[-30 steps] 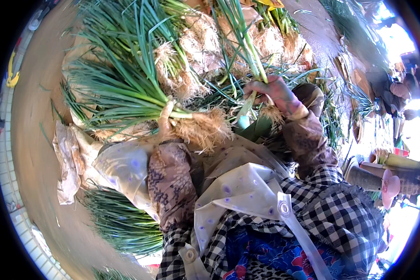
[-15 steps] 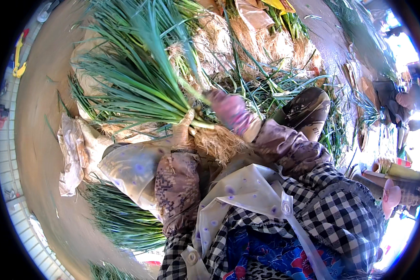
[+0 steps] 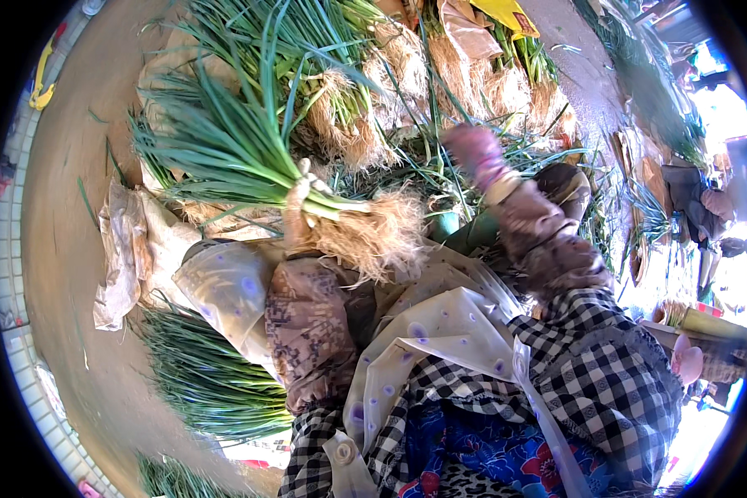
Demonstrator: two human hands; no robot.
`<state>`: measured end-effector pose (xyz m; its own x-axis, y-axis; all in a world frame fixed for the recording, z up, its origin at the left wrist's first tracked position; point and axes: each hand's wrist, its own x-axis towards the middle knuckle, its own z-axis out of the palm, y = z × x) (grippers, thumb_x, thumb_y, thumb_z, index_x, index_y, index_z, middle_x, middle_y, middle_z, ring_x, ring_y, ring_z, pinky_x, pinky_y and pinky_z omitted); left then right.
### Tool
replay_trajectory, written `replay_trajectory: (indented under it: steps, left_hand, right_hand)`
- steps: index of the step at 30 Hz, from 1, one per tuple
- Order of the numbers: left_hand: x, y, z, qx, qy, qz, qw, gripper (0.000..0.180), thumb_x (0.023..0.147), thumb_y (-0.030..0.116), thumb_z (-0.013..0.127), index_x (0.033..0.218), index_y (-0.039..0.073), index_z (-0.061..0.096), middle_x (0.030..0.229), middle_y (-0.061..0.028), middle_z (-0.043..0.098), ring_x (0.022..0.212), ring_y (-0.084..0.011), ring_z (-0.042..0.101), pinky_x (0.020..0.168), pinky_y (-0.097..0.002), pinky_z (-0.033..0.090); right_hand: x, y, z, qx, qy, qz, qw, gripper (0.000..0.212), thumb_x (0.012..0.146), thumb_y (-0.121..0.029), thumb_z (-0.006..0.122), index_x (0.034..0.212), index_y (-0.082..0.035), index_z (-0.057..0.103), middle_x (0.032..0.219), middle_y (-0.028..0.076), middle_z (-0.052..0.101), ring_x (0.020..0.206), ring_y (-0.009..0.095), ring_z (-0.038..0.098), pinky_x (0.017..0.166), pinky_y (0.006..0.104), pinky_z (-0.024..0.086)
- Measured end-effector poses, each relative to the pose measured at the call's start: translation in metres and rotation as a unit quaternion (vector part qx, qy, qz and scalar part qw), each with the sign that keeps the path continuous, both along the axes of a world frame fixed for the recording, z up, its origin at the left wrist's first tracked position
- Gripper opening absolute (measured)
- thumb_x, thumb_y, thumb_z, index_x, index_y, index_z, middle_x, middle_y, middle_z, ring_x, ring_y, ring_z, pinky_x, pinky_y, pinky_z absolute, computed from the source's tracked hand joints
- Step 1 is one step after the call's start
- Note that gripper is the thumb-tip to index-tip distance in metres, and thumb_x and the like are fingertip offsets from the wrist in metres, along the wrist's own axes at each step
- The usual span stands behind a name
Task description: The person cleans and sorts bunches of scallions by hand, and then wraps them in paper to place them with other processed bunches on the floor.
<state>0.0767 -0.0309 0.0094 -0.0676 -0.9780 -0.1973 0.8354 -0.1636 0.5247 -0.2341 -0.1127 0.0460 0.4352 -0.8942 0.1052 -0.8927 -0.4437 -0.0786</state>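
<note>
"At ten o'clock from the middle of the view, what is the left hand (image 3: 295, 207) holding?"

"It curls snugly around the smooth, pale stems (image 3: 330, 202) of a bundle of green onions (image 3: 261, 162). Strap-like leaves (image 3: 212, 137) fan toward ten o'clock; shaggy, straw-coloured roots (image 3: 373, 236) spread toward four o'clock from the fist."

"And the right hand (image 3: 475, 153)?"

"Between one and two o'clock, apart from the bundle. It is blurred, so I cannot tell whether it is wide, narrow or holding something."

"What surrounds them?"

"Toward twelve, more bunches with tangled, fibrous roots (image 3: 344, 124); at one, creased brown paper (image 3: 469, 29) beside a yellow wrapper (image 3: 513, 18). At nine lies a crumpled tan sheet (image 3: 123, 266), at eight a brush-like green bunch (image 3: 216, 378). Toward six, a translucent plastic apron (image 3: 415, 328) with purple dots folds over black-and-white checked cloth (image 3: 606, 365)."
</note>
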Motion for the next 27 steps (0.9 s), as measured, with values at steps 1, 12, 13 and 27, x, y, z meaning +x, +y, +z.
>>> replay_trajectory:
  steps: [1,12,13,27]
  left_hand:
    - [0.007,0.001,-0.001,-0.077,0.080,0.021,0.994,0.050,0.079,0.015,0.060,0.121,0.004,0.036,0.081,-0.0003,0.050,0.072,-0.0115,0.053,0.066,-0.0253,0.047]
    - [-0.005,0.006,0.002,-0.073,-0.026,-0.013,0.997,0.051,0.080,0.023,0.057,0.123,0.003,0.037,0.093,-0.0049,0.051,0.085,-0.0141,0.052,0.066,-0.0231,0.048]
    - [-0.023,0.009,0.015,-0.060,-0.018,-0.013,0.998,0.052,0.080,0.024,0.058,0.123,0.003,0.038,0.094,-0.0051,0.052,0.085,-0.0140,0.053,0.066,-0.0224,0.048]
    - [0.013,0.025,0.014,-0.032,0.001,0.014,0.999,0.050,0.079,0.018,0.061,0.123,0.007,0.037,0.086,-0.0011,0.051,0.076,-0.0128,0.051,0.049,-0.0162,0.045]
  right_hand:
    - [-0.037,-0.022,0.003,-0.017,0.142,0.007,0.990,0.013,0.072,-0.008,0.056,0.082,-0.015,0.061,0.079,0.008,0.061,0.069,0.022,0.060,0.060,0.0314,0.050]
    - [-0.003,0.001,0.048,0.204,-0.350,0.034,0.914,0.023,0.074,-0.010,0.064,0.097,-0.005,0.062,0.084,0.008,0.063,0.079,0.012,0.056,0.071,0.0247,0.045]
    - [0.002,-0.004,0.029,0.191,-0.399,0.051,0.895,0.020,0.076,-0.015,0.065,0.094,-0.006,0.063,0.075,0.006,0.063,0.069,0.009,0.055,0.065,0.0235,0.045]
    - [0.112,-0.068,-0.051,0.244,-0.427,-0.149,0.858,0.024,0.070,-0.025,0.070,0.071,-0.004,0.060,0.055,0.002,0.050,0.054,0.010,0.047,0.047,0.0251,0.035]
